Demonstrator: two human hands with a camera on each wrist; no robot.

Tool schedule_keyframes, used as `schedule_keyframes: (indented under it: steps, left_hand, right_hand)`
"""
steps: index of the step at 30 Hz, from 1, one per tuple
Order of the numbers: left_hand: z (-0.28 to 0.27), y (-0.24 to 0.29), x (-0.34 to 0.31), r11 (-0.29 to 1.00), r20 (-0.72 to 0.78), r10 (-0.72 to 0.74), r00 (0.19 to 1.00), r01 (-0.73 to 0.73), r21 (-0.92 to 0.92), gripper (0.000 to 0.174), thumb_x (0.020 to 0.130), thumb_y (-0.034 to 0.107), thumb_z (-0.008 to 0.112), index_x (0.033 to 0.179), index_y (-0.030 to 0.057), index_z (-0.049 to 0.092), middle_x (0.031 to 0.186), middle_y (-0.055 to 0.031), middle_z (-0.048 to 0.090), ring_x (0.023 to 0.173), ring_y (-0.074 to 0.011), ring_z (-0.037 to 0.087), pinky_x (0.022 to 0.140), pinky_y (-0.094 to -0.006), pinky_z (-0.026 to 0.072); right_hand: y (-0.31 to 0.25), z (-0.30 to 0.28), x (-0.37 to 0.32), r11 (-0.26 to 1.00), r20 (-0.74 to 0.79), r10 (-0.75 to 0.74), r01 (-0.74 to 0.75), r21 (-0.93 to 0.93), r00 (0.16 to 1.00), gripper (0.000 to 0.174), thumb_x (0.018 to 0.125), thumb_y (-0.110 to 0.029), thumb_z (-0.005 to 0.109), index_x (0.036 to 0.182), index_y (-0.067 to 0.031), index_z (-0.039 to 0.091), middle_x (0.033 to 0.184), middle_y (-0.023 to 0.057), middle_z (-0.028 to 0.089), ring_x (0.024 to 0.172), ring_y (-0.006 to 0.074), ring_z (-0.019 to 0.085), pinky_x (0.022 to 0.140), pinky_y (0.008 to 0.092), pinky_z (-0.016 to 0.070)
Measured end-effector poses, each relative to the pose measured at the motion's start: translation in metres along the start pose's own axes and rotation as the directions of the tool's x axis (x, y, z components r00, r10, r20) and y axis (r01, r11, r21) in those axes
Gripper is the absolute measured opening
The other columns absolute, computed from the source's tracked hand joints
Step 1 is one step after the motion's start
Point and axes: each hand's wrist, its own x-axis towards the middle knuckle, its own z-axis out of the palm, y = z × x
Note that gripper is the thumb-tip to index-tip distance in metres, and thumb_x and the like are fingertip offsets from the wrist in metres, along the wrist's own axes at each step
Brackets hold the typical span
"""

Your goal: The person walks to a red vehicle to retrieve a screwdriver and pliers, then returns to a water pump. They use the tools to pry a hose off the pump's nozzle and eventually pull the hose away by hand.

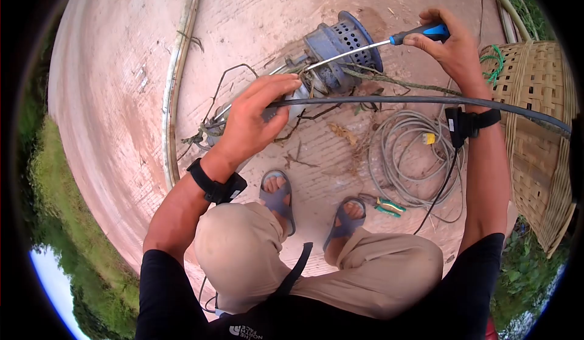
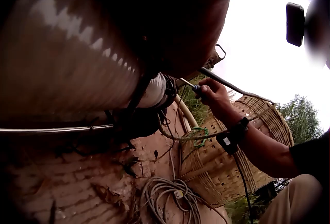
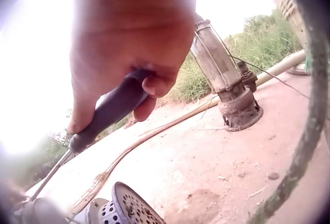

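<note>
A blue pump with a perforated end (image 1: 344, 48) lies on the concrete, its metal body running toward the lower left. The right hand (image 1: 447, 45) grips the black and blue handle of a screwdriver (image 1: 435, 32); in the right wrist view the fingers wrap round the dark handle (image 3: 116, 105). The screwdriver's long shaft reaches to the pump's middle, close to the left fingertips. The left hand (image 1: 252, 118) rests over the pump body, fingers extended together, thumb beside the black cable (image 1: 389, 99). What its fingertips touch is hidden. The left wrist view shows the pale pump body (image 2: 67, 54) up close.
A coiled grey cable (image 1: 389, 157) and green-handled pliers (image 1: 389, 206) lie near the sandalled feet. A woven basket (image 1: 535, 96) stands at the right. A long pipe (image 1: 176, 84) crosses the ground at the left. Another pump (image 3: 221, 74) stands upright in the right wrist view.
</note>
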Motion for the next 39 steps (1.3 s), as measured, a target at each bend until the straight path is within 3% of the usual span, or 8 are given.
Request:
schedule_keyframes:
  steps: [3, 7, 9, 13, 16, 22, 31, 39]
  left_hand:
    - [0.001, 0.002, 0.0, 0.997, -0.001, -0.063, 0.998, 0.063, -0.038, 0.045, 0.077, -0.008, 0.064, 0.12, 0.004, 0.068, 0.124, -0.0149, 0.068, 0.114, -0.0315, 0.066, 0.097, -0.037, 0.0538]
    - [0.004, -0.002, -0.002, 0.998, -0.002, -0.046, 0.999, 0.046, -0.044, 0.046, 0.078, -0.008, 0.064, 0.121, 0.0043, 0.067, 0.126, -0.0151, 0.067, 0.112, -0.0311, 0.066, 0.096, -0.0364, 0.0544]
    - [0.005, 0.001, 0.0, 0.995, -0.009, -0.077, 0.997, 0.076, -0.071, 0.047, 0.078, -0.008, 0.064, 0.123, 0.0046, 0.066, 0.127, -0.0155, 0.066, 0.111, -0.0302, 0.066, 0.095, -0.0357, 0.0547]
    - [0.007, -0.001, -0.002, 0.997, -0.016, -0.067, 0.998, 0.066, -0.033, 0.047, 0.08, -0.007, 0.066, 0.125, 0.0051, 0.065, 0.128, -0.0157, 0.065, 0.108, -0.0287, 0.067, 0.092, -0.0352, 0.0552]
    - [0.004, 0.0, 0.005, 0.999, -0.008, -0.041, 0.999, 0.04, -0.034, 0.045, 0.081, -0.008, 0.067, 0.124, 0.0052, 0.066, 0.125, -0.0147, 0.066, 0.108, -0.0287, 0.066, 0.091, -0.0356, 0.0555]
    - [-0.007, -0.008, 0.017, 0.922, 0.082, 0.267, 0.96, -0.28, 0.268, 0.039, 0.08, -0.004, 0.073, 0.118, 0.002, 0.067, 0.114, -0.0144, 0.069, 0.1, -0.0323, 0.068, 0.084, -0.0386, 0.0566]
    - [-0.006, -0.023, 0.04, 0.864, 0.139, 0.372, 0.918, -0.397, 0.308, 0.038, 0.077, -0.006, 0.072, 0.113, 0.0008, 0.061, 0.111, -0.0142, 0.071, 0.094, -0.0325, 0.07, 0.08, -0.038, 0.0583]
    - [0.006, -0.015, 0.066, 0.987, 0.077, 0.089, 0.993, -0.098, 0.124, 0.023, 0.084, -0.006, 0.067, 0.105, 0.0025, 0.063, 0.096, -0.0154, 0.068, 0.088, -0.032, 0.069, 0.077, -0.0372, 0.0554]
  right_hand:
    - [0.02, 0.025, 0.022, 0.999, -0.079, -0.006, 0.003, -0.04, 0.997, 0.053, 0.078, -0.025, 0.089, 0.119, -0.0026, 0.064, 0.099, 0.0058, 0.069, 0.09, 0.012, 0.064, 0.079, 0.0279, 0.0537]
    - [0.052, 0.082, 0.031, 0.935, -0.086, 0.18, -0.143, 0.324, 0.98, 0.072, 0.071, -0.046, 0.091, 0.124, -0.0064, 0.064, 0.096, 0.0074, 0.067, 0.084, 0.0169, 0.064, 0.074, 0.0317, 0.0548]
    - [0.05, 0.108, 0.035, 0.803, 0.013, 0.378, -0.335, 0.494, 0.926, 0.075, 0.074, -0.043, 0.09, 0.132, -0.0064, 0.059, 0.095, 0.0106, 0.066, 0.086, 0.0167, 0.063, 0.074, 0.031, 0.0543]
    - [0.035, 0.14, 0.049, 0.781, -0.09, 0.417, -0.305, 0.545, 0.904, 0.068, 0.083, -0.022, 0.085, 0.14, -0.0049, 0.051, 0.104, 0.0076, 0.065, 0.081, 0.013, 0.06, 0.069, 0.0269, 0.0493]
    - [0.02, 0.126, 0.05, 0.548, -0.077, 0.469, -0.221, 0.807, 0.88, 0.07, 0.085, -0.011, 0.081, 0.144, -0.0021, 0.044, 0.1, 0.0079, 0.065, 0.081, 0.0125, 0.062, 0.068, 0.0261, 0.0496]
    - [-0.03, 0.051, 0.014, 0.683, -0.306, 0.285, 0.032, 0.73, 0.908, 0.068, 0.088, -0.009, 0.078, 0.141, 0.0031, 0.039, 0.099, 0.0121, 0.066, 0.084, 0.0171, 0.067, 0.066, 0.0272, 0.0564]
    - [-0.035, 0.043, -0.028, 0.65, -0.26, 0.468, -0.13, 0.748, 0.844, 0.057, 0.084, -0.014, 0.083, 0.123, 0.0035, 0.044, 0.097, 0.0143, 0.062, 0.079, 0.021, 0.071, 0.067, 0.0317, 0.0628]
    - [-0.013, 0.059, -0.004, 0.562, -0.196, 0.512, -0.154, 0.813, 0.836, 0.049, 0.084, -0.017, 0.083, 0.104, 0.0024, 0.044, 0.095, 0.0155, 0.06, 0.079, 0.0253, 0.072, 0.065, 0.0319, 0.0661]
